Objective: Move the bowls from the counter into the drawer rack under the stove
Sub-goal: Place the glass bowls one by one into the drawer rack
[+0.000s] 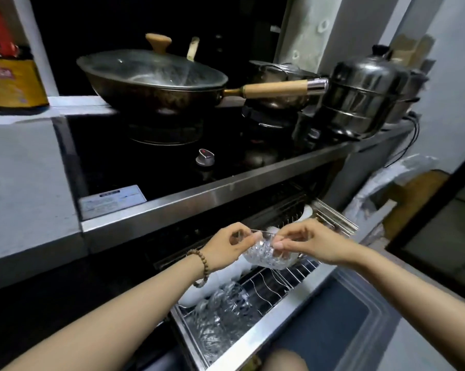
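My kitchen is dim; a lidded wok (pixel 151 79) sits on the dark stove surface (pixel 159 167). Below, over the pulled-out wire rack (pixel 276 279), my left hand (pixel 226 246) and right hand (pixel 306 243) pinch a glass bowl (pixel 266 254) by its rim, white bowls (pixel 215 282) beside it.

Both hands (pixel 226 245) (pixel 309 243) pinch glass bowl (pixel 266 254) above rack (pixel 279 279).

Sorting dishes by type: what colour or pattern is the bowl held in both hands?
Head view: clear cut-glass bowl, colourless with a faceted pattern.
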Tool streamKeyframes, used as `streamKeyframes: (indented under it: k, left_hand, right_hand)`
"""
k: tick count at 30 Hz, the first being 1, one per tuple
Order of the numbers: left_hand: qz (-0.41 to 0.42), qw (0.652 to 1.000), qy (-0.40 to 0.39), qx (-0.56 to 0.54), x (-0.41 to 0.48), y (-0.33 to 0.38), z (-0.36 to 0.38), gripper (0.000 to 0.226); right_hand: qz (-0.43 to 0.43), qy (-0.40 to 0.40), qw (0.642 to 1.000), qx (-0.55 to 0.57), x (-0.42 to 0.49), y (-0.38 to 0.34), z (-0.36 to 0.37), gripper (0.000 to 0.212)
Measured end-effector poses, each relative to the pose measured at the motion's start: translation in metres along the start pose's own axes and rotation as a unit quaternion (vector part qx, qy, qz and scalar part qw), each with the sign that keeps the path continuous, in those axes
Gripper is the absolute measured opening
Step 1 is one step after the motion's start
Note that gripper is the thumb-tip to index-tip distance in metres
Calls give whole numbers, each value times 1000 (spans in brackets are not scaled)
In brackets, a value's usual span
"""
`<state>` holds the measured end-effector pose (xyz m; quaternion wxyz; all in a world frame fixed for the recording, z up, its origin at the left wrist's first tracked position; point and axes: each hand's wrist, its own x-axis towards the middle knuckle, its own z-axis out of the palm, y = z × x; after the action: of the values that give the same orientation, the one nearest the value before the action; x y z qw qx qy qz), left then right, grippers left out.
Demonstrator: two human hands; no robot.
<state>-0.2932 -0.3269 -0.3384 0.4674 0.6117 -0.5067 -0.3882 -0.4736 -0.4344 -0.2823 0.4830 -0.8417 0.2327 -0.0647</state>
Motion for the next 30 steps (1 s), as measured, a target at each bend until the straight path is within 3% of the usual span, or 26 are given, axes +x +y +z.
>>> streamKeyframes:
  k: [3,8,13,16,19,22,30]
  left_hand:
    - [-38,999,8,-14,10,-23,8,21]
    - [-134,991,4,-26,23,-70,14,63]
    - [-127,983,-24,130,20,-117,17,88]
    - [-120,942,-35,311,14,-143,22,100]
    - [-136,907,-69,394,9,-162,29,109]
    - [-128,888,-66,437,5,-175,35,115]
    - [-118,886,-47,446,5,-188,38,123]
  right_hand:
    - [27,-23,998,60,16,24,5,27]
    - [110,-30,987,111,40,60,13,30]
    - [210,0,967,143,61,90,20,17]
    - [284,20,947,146,74,108,25,25]
    - [357,24,922,149,84,123,32,33]
    - [391,-10,906,159,94,138,40,28]
    - [437,-85,872,203,113,169,62,21]
